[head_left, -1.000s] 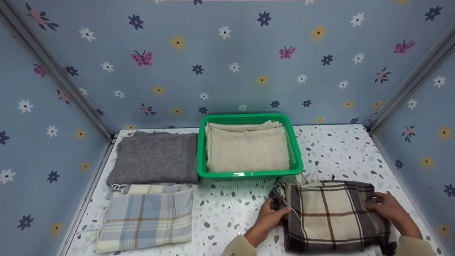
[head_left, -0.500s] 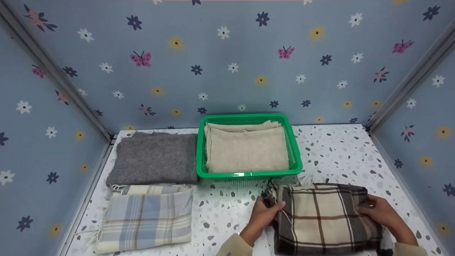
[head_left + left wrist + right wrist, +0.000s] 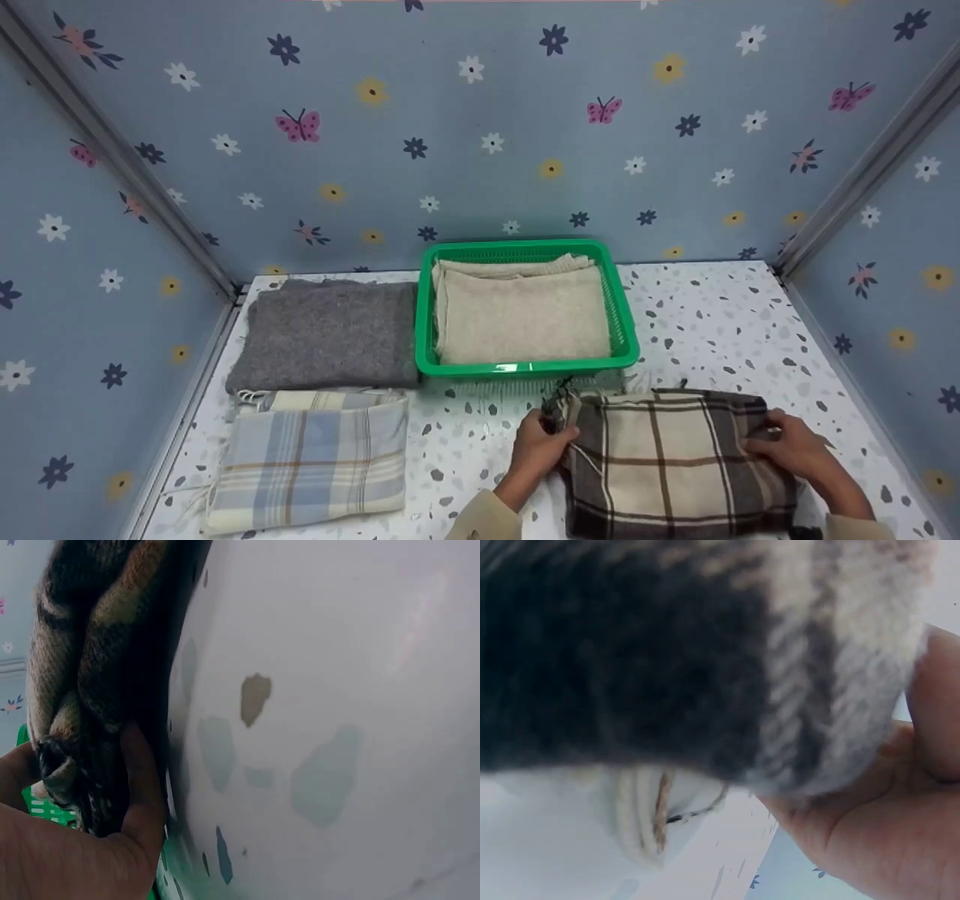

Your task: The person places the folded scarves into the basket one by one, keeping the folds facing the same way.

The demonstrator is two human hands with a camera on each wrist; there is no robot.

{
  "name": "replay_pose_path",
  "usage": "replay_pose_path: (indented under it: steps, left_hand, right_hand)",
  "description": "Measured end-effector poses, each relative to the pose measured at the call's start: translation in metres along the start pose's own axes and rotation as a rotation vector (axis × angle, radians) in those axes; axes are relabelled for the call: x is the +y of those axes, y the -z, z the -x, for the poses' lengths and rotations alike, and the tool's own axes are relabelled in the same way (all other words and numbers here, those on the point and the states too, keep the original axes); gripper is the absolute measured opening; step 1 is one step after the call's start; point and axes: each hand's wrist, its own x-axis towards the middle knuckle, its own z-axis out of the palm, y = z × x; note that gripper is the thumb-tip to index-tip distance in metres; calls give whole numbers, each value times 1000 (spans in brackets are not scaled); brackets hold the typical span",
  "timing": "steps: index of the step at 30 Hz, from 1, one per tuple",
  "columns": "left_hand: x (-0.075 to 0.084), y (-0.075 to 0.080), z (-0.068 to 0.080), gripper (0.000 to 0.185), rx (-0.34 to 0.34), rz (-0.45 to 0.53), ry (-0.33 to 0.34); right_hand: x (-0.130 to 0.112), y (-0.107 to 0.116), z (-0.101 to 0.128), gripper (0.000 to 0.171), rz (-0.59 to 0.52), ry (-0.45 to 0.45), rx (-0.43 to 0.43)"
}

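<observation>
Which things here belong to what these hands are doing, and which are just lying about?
Part of the job:
brown plaid cloth
left hand and right hand, both gripping it

Seemingly just lying about:
gray cloth
blue plaid cloth
green basket
beige cloth inside the basket

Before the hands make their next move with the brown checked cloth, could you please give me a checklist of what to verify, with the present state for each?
1. Left hand grips the left end of the brown checked cloth: ok.
2. Right hand grips the right end: ok.
3. Cloth folded into a compact bundle: ok.
4. Fringe tucked in at the left end: not ok, loose dark strands stick out.
5. Whole bundle lifted off the table: cannot tell, its underside is mostly hidden.
6. Green basket empty: not ok, a folded beige cloth lies in it.
</observation>
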Motion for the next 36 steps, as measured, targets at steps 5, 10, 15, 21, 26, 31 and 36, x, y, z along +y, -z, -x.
replay_pose_path:
  steps: [5,10,15,21,26,31,36]
  left_hand:
    - [-4,3,0,37,10,12,-43]
    - [-6,7,3,52,8,3,-49]
    - [-9,15,4,48,22,-18,-62]
    - [-11,33,3,28,-26,-16,-68]
    - [-14,43,5,25,-56,16,-60]
    - [-19,52,6,28,-68,24,-72]
    - [-21,63,7,43,-31,2,-93]
  right_hand:
    - [0,7,-4,52,-189,-13,-78]
    - [1,13,-10,53,-373,-58,-200]
    - [1,15,-15,76,-518,-62,-341]
    - [-7,6,-15,73,-536,-38,-342]
    - [-16,-8,-17,80,-432,-14,-247]
    - [-22,-20,-18,68,-449,99,-177]
    - [-30,-29,-16,63,-461,136,-163]
